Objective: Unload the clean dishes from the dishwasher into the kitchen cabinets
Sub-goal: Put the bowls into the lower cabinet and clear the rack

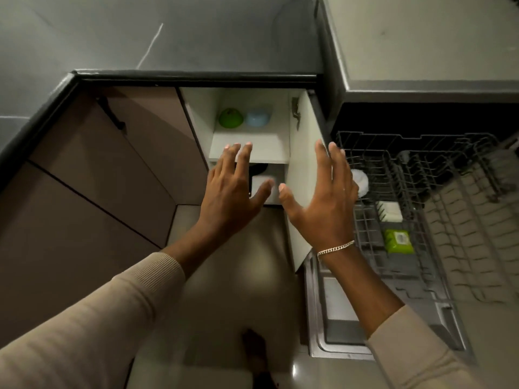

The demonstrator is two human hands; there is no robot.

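My left hand [234,189] and my right hand [323,196] hover empty, fingers spread, in front of an open base cabinet [250,147]. On its white shelf sit a green bowl [230,118] and a light blue bowl [258,116], both upside down. Below the shelf a dark item and a white item [259,185] show partly behind my left hand. To the right the dishwasher's lower rack [393,209] is pulled out. It holds a white round dish [361,182], a white container [390,211] and a green container [398,242].
The open white cabinet door [302,178] stands between the cabinet and the rack, just behind my right hand. The dishwasher door [339,313] lies flat over the floor. A dark countertop [168,37] runs above. Closed brown cabinet fronts [98,169] are at the left.
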